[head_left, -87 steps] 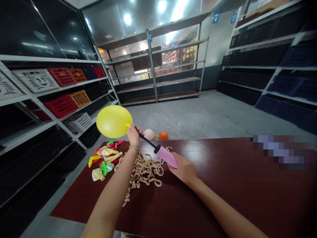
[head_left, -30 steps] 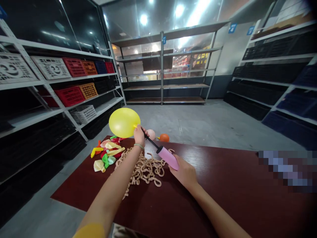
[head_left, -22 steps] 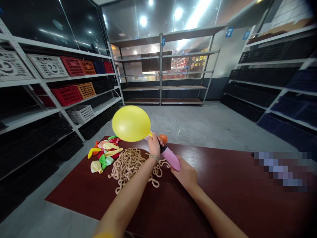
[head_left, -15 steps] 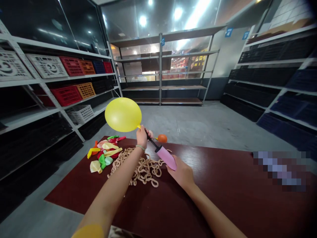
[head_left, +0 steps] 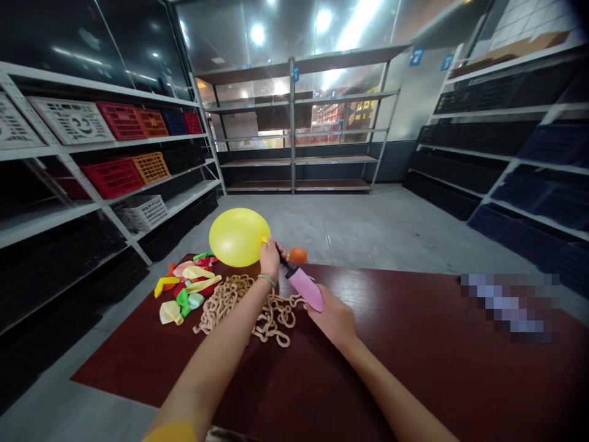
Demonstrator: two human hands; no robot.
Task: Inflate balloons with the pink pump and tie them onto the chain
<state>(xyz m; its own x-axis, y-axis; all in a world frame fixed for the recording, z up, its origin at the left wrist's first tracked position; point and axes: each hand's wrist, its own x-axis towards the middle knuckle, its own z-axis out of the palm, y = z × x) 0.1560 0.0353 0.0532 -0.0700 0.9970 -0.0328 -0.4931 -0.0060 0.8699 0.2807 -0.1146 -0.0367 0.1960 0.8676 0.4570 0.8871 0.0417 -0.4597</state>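
Note:
A yellow balloon (head_left: 239, 238), blown up round, hangs over the far edge of the table. My left hand (head_left: 270, 258) is closed around its neck, at the black front end of a hand pump. My right hand (head_left: 334, 316) grips the pump's pink body (head_left: 305, 288); a short length of black shaft shows between the two hands. Beneath my left forearm lies a heap of beige, cord-like loops (head_left: 230, 301). To its left are several limp balloons (head_left: 184, 301) in yellow, green, red and cream. The balloon's mouth is hidden by my fingers.
The dark red table (head_left: 391, 344) spans the foreground. A small orange round object (head_left: 298, 255) shows by its far edge. At the right lies a pixelated item (head_left: 506, 307) I cannot make out. Shelves with crates (head_left: 115, 175) line the left; a metal rack (head_left: 292, 129) stands behind.
The balloon and my left hand have come down and slightly right, closer to my right hand. Less of the pump's black shaft shows. The view has shifted a little.

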